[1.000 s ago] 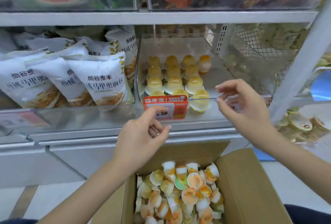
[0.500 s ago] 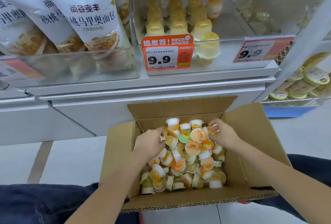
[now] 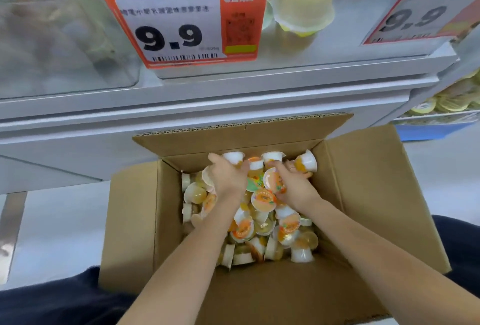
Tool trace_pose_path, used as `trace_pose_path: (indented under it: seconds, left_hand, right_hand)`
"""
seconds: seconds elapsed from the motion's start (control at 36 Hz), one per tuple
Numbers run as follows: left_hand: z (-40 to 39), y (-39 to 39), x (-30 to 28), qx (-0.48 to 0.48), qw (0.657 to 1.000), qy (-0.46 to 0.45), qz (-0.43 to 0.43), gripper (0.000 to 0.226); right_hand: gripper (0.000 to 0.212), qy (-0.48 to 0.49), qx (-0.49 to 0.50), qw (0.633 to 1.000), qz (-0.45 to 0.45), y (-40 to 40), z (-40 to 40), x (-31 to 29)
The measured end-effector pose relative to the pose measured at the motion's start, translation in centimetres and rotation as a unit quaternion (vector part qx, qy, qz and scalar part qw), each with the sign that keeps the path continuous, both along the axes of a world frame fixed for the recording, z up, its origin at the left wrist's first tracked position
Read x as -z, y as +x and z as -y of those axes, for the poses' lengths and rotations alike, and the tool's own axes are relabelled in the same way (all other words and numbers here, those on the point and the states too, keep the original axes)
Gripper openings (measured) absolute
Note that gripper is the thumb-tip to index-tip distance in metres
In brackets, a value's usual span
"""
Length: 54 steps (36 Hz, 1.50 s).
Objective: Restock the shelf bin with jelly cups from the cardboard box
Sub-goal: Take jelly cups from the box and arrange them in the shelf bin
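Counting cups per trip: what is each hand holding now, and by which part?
Both the left hand and right hand are curled into the jelly cups in the cardboard box; exact holds are hidden.

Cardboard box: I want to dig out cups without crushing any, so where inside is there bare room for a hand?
Bare cardboard shows along the near wall and the right wall. The jelly cups crowd the far left, where both hands work.
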<state>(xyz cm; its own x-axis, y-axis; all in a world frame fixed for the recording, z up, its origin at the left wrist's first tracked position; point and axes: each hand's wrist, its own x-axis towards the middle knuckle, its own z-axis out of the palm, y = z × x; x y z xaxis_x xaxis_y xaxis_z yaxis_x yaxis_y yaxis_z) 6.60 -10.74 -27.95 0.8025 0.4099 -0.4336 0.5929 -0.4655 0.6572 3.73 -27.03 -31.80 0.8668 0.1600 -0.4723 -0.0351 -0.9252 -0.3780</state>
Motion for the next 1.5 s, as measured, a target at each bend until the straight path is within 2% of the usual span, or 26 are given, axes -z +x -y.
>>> trace_pose_path:
  seconds: [0.06, 0.11, 0.19, 0.31, 0.36, 0.42, 0.47, 0.53, 0.58, 0.69, 0.78, 0.86, 0.94, 1.03, 1.11, 1.19, 1.28, 1.44, 1.5]
  left_hand:
    - [0.2, 0.2, 0.3, -0.059, 0.998, -0.029, 0.005, 0.053]
    - [0.0, 0.5, 0.5, -0.078, 0.996, -0.045, -0.002, 0.053]
    - [-0.5, 0.3, -0.1, -0.056, 0.996, -0.062, -0.018, 0.05]
    - [-1.9, -0.8, -2.3, -0.011, 0.992, -0.119, -0.031, 0.05]
    - [-3.0, -1.2, -3.9, -0.014, 0.968, -0.246, -0.048, 0.051]
    - [-4.0, -1.2, -6.1, -0.015, 0.92, -0.386, -0.066, 0.051]
    - [-4.8, -1.0, -8.6, 0.021, 0.881, -0.466, -0.084, 0.047]
    - [-5.0, -0.8, -11.4, 0.071, 0.857, -0.501, -0.098, 0.035]
    - [-5.1, -1.0, -14.4, 0.109, 0.844, -0.514, -0.108, 0.026]
    - [-5.0, -2.1, -20.0, 0.142, 0.826, -0.533, -0.121, 0.04]
    - [-4.6, -3.7, -23.5, 0.153, 0.818, -0.542, -0.114, 0.04]
    - [-4.3, -5.1, -25.9, 0.163, 0.826, -0.53, -0.099, 0.042]
    - [-4.3, -6.0, -27.1, 0.141, 0.828, -0.537, -0.074, 0.045]
    - [-4.2, -6.4, -27.4, 0.137, 0.825, -0.544, -0.067, 0.042]
    - [-3.7, -6.4, -27.5, 0.155, 0.827, -0.535, -0.072, 0.029]
    - [-3.3, -6.0, -27.6, 0.167, 0.819, -0.543, -0.078, 0.032]
    - [-2.9, -5.4, -27.9, 0.174, 0.817, -0.544, -0.077, 0.046]
    - [-2.7, -4.9, -28.4, 0.147, 0.79, -0.591, -0.071, 0.024]
    - [-2.9, -4.9, -28.5, 0.147, 0.786, -0.596, -0.076, 0.038]
  right_hand:
    - [0.073, 0.006, -0.012, 1.0, 0.006, -0.2, 0.1, 0.1]
    - [0.071, 0.007, -0.018, 1.0, 0.011, -0.4, 0.2, 0.1]
    - [0.072, 0.041, 0.011, 0.999, 0.009, -0.6, 0.3, -0.8]
    - [0.068, 0.137, 0.115, 0.983, 0.037, -0.9, 0.2, -3.7]
    - [0.061, 0.189, 0.146, 0.97, 0.047, -0.7, 0.1, -6.0]
    - [0.054, 0.213, 0.14, 0.965, 0.059, -0.5, -0.1, -8.7]
    - [0.054, 0.226, 0.124, 0.964, 0.07, -0.1, -0.2, -11.7]
    - [0.059, 0.223, 0.091, 0.967, 0.081, 0.2, -0.2, -14.9]
    - [0.063, 0.203, 0.048, 0.973, 0.094, 0.3, -0.2, -18.0]
    - [0.071, 0.157, -0.022, 0.98, 0.118, -0.2, -0.6, -24.2]
    - [0.085, 0.132, -0.085, 0.979, 0.134, -1.1, -1.0, -27.9]
    - [0.099, 0.109, -0.139, 0.972, 0.157, -2.2, -1.2, -30.7]
    - [0.088, 0.133, -0.154, 0.959, 0.196, -3.1, -1.4, -32.4]
    - [0.072, 0.193, -0.127, 0.955, 0.186, -3.5, -1.2, -32.7]
    - [0.059, 0.189, -0.129, 0.953, 0.2, -3.6, -1.2, -32.1]
    - [0.051, 0.198, -0.129, 0.951, 0.199, -3.3, -1.1, -31.9]
    - [0.05, 0.249, -0.103, 0.946, 0.179, -2.8, -0.3, -32.3]
    - [0.062, 0.288, -0.099, 0.942, 0.144, -2.8, 0.1, -33.5]
    - [0.066, 0.292, -0.098, 0.941, 0.139, -2.9, -0.1, -33.6]
